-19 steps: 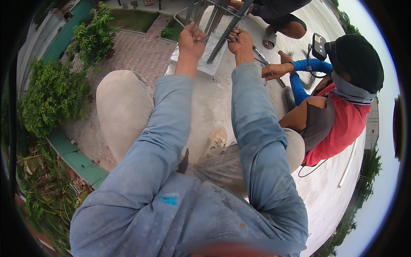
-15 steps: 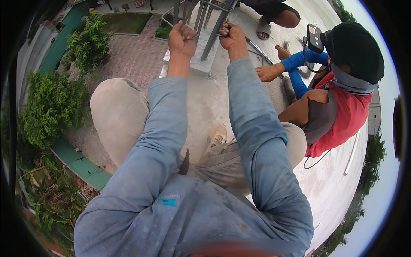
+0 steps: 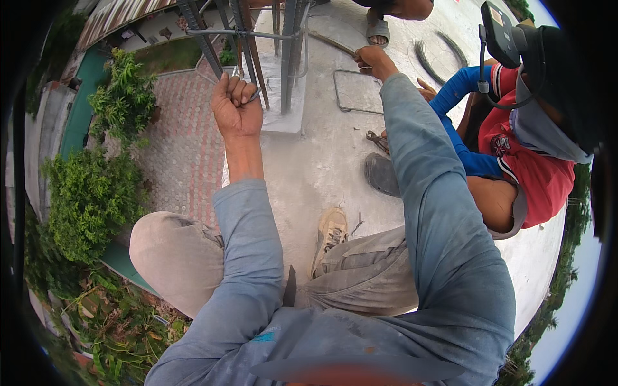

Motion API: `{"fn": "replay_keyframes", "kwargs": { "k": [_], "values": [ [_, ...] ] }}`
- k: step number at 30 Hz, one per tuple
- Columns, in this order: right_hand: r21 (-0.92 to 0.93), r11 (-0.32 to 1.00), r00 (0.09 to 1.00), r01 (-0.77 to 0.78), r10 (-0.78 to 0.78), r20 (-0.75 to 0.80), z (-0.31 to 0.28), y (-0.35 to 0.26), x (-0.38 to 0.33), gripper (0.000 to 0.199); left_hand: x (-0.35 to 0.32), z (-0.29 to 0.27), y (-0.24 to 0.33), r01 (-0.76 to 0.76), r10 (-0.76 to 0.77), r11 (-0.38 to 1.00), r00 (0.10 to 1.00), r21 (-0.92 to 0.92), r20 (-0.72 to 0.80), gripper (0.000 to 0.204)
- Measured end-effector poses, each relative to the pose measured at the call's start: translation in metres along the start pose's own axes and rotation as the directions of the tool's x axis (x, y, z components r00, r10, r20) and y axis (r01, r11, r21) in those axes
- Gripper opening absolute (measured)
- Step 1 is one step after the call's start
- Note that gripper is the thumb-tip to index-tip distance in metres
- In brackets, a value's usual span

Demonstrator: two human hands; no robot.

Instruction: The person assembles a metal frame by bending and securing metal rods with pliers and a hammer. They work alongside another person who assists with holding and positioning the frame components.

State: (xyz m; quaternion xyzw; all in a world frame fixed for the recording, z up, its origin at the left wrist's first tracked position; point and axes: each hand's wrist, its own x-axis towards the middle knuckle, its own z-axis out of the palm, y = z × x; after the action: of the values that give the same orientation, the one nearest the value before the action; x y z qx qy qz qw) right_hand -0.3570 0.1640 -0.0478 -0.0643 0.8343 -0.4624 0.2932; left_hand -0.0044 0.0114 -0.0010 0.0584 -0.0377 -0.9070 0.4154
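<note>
My left hand point(image 3: 238, 106) is closed beside the upright steel rebars point(image 3: 288, 71), a thin grey metal rod point(image 3: 255, 95) showing at its fingers. Most of that rod is hidden in the fist. Farther right, my right hand point(image 3: 376, 62) is closed at the near end of a dark, slightly curved bar point(image 3: 331, 43) that slants toward the rebars. A bent steel tie point(image 3: 219, 31) rings the rebars above my left hand. They rise from a pale concrete block point(image 3: 273, 122). Right of it, a rectangular steel stirrup point(image 3: 357, 92) lies on the concrete.
A co-worker in a red shirt point(image 3: 537, 186) sits close on my right, pincers point(image 3: 378, 141) by their hand. A wire coil point(image 3: 444, 58) lies beyond. Another person's sandalled foot point(image 3: 378, 32) is ahead. On the left the slab drops to a paved yard point(image 3: 174, 141) with trees point(image 3: 90, 186).
My hands have moved apart: the left a little left and nearer, the right off the rebars to the right, now at the dark bar. The view has shifted, showing the stirrup and pincers.
</note>
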Motion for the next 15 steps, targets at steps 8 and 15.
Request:
{"fn": "replay_keyframes", "kwargs": {
  "k": [8,15],
  "values": [
    [-0.750,0.660,0.965,-0.036,-0.172,-0.198,-0.001,0.086,0.094,0.051,-0.006,0.003,0.006,0.034,-0.034,0.998,0.999,-0.059,0.005,0.030],
    [-0.760,0.621,0.939,-0.189,-0.111,-0.324,-0.021,0.108,0.090,0.047,-0.008,0.003,0.003,0.041,-0.041,0.997,0.999,-0.063,-0.008,0.029]
  ]
}}
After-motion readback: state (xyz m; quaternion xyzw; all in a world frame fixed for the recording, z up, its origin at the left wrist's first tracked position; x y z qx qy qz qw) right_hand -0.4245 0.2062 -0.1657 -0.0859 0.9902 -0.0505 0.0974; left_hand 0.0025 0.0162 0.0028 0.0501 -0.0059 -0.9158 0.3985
